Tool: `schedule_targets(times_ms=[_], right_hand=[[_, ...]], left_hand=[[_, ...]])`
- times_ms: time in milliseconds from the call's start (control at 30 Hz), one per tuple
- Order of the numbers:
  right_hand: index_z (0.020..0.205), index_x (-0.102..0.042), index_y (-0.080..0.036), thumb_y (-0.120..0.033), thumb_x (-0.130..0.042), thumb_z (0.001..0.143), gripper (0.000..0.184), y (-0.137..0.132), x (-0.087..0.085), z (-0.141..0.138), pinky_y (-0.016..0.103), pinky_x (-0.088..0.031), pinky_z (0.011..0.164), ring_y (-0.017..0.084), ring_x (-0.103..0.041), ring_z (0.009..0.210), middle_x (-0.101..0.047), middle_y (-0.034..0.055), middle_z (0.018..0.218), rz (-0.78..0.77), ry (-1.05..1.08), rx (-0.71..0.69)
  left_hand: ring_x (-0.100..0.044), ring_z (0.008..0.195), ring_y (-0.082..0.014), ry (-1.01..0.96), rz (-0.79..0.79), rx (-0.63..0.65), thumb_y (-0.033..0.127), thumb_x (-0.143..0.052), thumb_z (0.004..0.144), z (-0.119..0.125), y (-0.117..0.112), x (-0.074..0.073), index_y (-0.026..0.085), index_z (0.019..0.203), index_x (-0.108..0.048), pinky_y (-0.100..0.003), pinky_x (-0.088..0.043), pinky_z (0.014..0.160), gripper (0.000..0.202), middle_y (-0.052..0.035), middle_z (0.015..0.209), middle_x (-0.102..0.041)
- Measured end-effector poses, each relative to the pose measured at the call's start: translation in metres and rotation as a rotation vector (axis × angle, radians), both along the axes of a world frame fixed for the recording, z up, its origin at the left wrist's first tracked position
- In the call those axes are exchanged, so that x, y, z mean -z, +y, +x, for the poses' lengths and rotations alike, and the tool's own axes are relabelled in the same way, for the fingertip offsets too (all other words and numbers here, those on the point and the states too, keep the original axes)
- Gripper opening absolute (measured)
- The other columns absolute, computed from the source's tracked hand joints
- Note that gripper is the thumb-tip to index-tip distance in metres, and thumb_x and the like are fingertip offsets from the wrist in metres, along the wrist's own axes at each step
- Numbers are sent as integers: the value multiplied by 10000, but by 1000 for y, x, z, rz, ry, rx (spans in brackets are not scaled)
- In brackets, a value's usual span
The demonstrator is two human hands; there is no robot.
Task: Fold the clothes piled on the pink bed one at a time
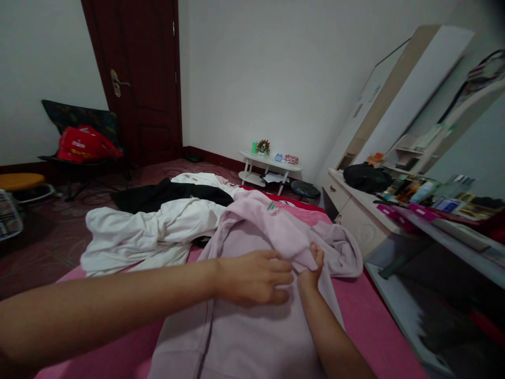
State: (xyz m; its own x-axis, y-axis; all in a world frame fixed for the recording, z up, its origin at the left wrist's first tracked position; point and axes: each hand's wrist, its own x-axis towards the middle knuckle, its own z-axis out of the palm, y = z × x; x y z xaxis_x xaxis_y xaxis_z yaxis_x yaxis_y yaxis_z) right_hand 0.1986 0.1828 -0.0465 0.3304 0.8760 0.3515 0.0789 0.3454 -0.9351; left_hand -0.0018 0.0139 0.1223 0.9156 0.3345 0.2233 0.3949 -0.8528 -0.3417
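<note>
A pale lilac sweatshirt (252, 337) lies spread out in front of me, its folded upper part carrying a small green-and-red print. My right hand (313, 266) is closed on a bunched edge of this upper part, at its right side. Just left of it, my left hand (258, 279) reaches across the garment from the left. Its fingers are slightly bent and apart, over the cloth, and no fabric shows gripped in them. One sleeve (343, 252) of the sweatshirt lies crumpled to the right.
White clothes (153, 231) and a black garment (173, 195) are heaped at the left on a pink bed cover (379, 326). Red and pink clothes lie behind. A cluttered dressing table (351, 205) borders the right. Farther off are a small white table (272, 160) and a chair with a red bag (87, 145).
</note>
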Motion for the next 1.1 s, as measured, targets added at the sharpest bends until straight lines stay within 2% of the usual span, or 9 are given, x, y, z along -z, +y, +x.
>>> schedule_targets(times_ms=[100,167,300,433,600,733,833,1033,1100], right_hand=[[1146,-511,-144,-489,-337,882,468,1,-2,4,349,-498,816,201,-642,952,-611,128,1126,-6,48,29],[1060,-572,-136,-463,-352,877,434,-4,-9,1,363,-477,855,207,-633,952,-631,119,1068,8,35,14],[1000,-627,-169,-380,-430,872,316,-31,-39,-16,390,-399,960,217,-562,1048,-636,91,1064,250,-307,-3],[1101,-594,-216,-280,-545,811,301,-59,-66,-40,416,-343,1016,241,-498,1142,-599,79,1181,398,-809,-86],[1405,-377,-204,-257,-691,650,820,-45,-60,-43,459,-376,967,358,-400,1254,-354,178,1449,44,-1215,-80],[1238,-576,-170,-222,-646,657,588,-13,-56,-30,341,-455,784,275,-603,959,-620,142,1141,-174,-1219,-246],[926,-705,-231,-157,-597,640,315,4,-78,-23,277,-434,682,209,-615,790,-683,25,859,-153,-1220,-323],[952,-699,-221,-166,-539,691,310,34,-154,5,314,-418,772,220,-577,906,-637,55,1031,255,-1034,154],[928,-706,-225,-152,-559,686,293,42,-164,17,351,-405,826,239,-558,971,-635,64,1033,249,-1060,147]], left_hand=[[-598,716,-186,-99,-269,-297,320,-479,910,-10,-44,46,189,823,-605,-322,-436,648,202,-54,817,-653],[-603,646,-196,-179,-399,-570,417,-497,889,-29,-67,61,196,789,-592,-315,-411,574,260,-44,740,-648],[-633,663,-262,-249,-544,-971,588,-540,799,-57,-98,65,207,809,-593,-320,-404,552,385,-59,715,-660],[-640,690,-294,-307,-598,-1125,636,-557,732,-56,-114,64,188,922,-579,-341,-428,566,487,-84,770,-672],[-649,702,-279,-309,-590,-1145,393,-551,722,-44,-113,73,184,825,-587,-335,-439,602,236,-93,773,-679],[-624,635,-237,-329,-613,-1107,200,-498,636,-44,-107,77,188,699,-575,-289,-376,546,101,-67,689,-657],[-527,525,-148,-510,-754,-1038,165,-484,611,-53,-99,70,183,578,-487,-238,-287,481,38,-2,556,-556],[-350,474,-67,-1113,-1116,-736,154,-474,661,-47,-81,33,182,676,-464,-189,-240,431,34,71,547,-407],[-346,475,-62,-1196,-1184,-663,147,-486,649,-31,-75,35,172,701,-498,-183,-244,430,59,71,554,-425]])
